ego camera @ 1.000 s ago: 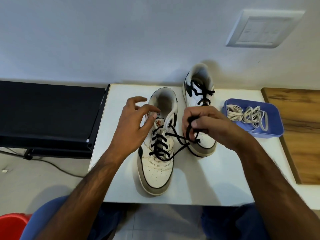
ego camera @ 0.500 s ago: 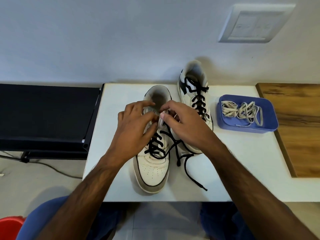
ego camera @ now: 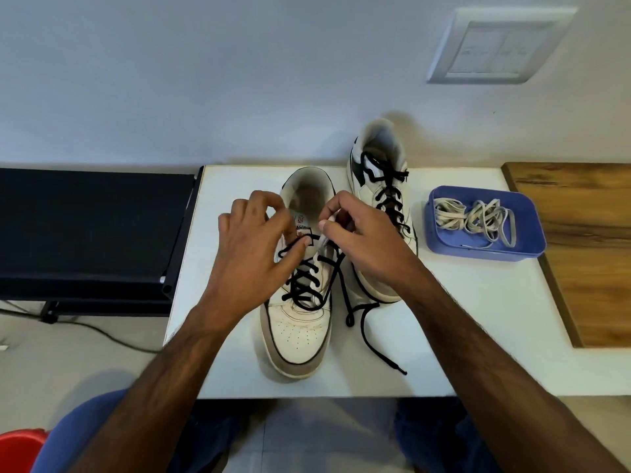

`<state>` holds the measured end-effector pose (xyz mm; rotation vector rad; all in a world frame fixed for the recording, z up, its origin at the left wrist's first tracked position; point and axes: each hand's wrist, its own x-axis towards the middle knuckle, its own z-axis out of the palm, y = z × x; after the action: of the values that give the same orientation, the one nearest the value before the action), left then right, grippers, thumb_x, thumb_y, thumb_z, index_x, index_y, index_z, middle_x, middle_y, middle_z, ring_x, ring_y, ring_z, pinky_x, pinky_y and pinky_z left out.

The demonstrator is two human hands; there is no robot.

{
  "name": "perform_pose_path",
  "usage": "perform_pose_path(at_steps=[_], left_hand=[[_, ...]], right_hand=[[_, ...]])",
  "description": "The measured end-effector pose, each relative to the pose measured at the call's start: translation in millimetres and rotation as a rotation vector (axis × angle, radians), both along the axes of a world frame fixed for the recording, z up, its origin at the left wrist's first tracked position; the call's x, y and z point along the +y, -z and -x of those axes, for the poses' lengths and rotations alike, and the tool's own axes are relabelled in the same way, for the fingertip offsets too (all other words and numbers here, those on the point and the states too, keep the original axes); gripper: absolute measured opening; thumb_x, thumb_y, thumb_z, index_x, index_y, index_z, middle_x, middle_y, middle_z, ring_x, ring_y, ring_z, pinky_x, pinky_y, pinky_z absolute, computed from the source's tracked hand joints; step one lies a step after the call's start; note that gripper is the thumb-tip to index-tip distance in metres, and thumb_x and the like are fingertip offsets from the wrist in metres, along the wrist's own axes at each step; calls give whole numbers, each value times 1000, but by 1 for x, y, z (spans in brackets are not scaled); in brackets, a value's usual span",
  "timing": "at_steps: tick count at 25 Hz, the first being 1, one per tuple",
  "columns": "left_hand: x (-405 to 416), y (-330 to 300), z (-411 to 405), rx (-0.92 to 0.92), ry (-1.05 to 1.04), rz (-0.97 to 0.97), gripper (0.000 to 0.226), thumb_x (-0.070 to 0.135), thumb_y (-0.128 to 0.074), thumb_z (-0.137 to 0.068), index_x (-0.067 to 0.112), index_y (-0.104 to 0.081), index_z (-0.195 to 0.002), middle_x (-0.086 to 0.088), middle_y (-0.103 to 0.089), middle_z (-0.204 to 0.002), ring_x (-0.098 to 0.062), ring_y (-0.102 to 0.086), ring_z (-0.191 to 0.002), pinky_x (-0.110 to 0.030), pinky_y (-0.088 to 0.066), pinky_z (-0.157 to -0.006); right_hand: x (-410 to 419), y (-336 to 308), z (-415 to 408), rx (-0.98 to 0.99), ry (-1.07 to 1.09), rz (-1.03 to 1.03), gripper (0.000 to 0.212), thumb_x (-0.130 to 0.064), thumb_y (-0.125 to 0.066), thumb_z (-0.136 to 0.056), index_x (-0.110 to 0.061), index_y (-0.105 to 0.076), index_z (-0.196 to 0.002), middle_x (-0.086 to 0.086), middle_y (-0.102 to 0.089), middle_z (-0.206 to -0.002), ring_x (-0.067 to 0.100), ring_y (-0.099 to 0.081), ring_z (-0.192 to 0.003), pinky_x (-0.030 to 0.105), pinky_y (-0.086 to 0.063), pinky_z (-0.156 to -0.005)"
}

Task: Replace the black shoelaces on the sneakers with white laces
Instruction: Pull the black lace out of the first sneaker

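1. Here, both hands work at the top of the near sneaker (ego camera: 296, 322), which sits on a white table (ego camera: 444, 336) with its toe toward the person.
2. The left hand (ego camera: 252, 254) has its fingers curled over the left side of the tongue, and its thumb and forefinger pinch the black lace (ego camera: 307, 285) near the top eyelets.
3. The right hand (ego camera: 362, 240) pinches the right upper edge of the same sneaker between thumb and forefinger; whether the lace is also in that pinch cannot be told.
4. The black lace is still threaded in crossed rows through the lower eyelets, and one loose end (ego camera: 375, 339) trails off to the right across the table, its tip lying near the front edge.
5. The second sneaker (ego camera: 379, 186) stands just behind and right of the first, against the wall, with its own black lace (ego camera: 389, 196) fully threaded.
6. The white laces (ego camera: 474, 216) lie bundled in a blue tray (ego camera: 485, 249) at the right of the table, well apart from both hands.
7. A wooden board (ego camera: 587, 250) lies beside the tray, a black surface (ego camera: 85, 230) adjoins the table on the left, and a switch plate (ego camera: 498, 46) is on the wall.
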<state>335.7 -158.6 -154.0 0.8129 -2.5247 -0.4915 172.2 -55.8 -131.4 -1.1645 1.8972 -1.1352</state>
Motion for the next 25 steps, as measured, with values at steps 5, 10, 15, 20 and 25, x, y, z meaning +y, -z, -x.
perform_pose_path(at_steps=[5, 10, 15, 20, 25], left_hand=[[2, 7, 4, -46, 62, 75, 16, 41, -62, -97, 32, -73, -104, 2, -51, -134, -22, -45, -112, -36, -27, -86], [1, -1, 3, 688, -217, -542, 13, 21, -62, -94, 16, -74, -90, 0, -65, -107, -13, -59, -104, -26, -39, -79], [0, -8, 3, 467, -245, -639, 11, 35, -56, -91, 30, -56, -101, 9, -60, -116, -7, -56, -104, -30, -39, -83], [4, 2, 5, -13, -50, -160, 28, 44, -65, -95, 39, -62, -122, 10, -35, -149, -16, -31, -134, -35, -22, -96], [9, 8, 10, 86, -43, -164, 16, 46, -63, -94, 34, -73, -89, 16, -50, -141, -14, -39, -126, -33, -25, -89]], right_hand=[[1, 2, 1, -13, 4, 5, 3, -21, -62, -97, -20, -64, -95, -10, -56, -69, -1, -48, -57, 12, -38, -55], [0, 3, 4, -41, -11, -14, 2, -24, -63, -97, -23, -64, -96, -10, -57, -71, 0, -48, -59, 12, -38, -56], [0, 5, 4, -42, -8, -6, 3, -24, -62, -97, -22, -64, -96, -8, -54, -69, 2, -45, -59, 14, -37, -55], [-1, 6, 3, -46, -1, 2, 3, -23, -61, -97, -22, -64, -95, -13, -54, -66, 1, -46, -59, 13, -37, -56], [-2, 6, 2, -44, 1, 4, 4, -21, -61, -97, -22, -63, -94, -13, -55, -68, 3, -49, -63, 24, -42, -63]])
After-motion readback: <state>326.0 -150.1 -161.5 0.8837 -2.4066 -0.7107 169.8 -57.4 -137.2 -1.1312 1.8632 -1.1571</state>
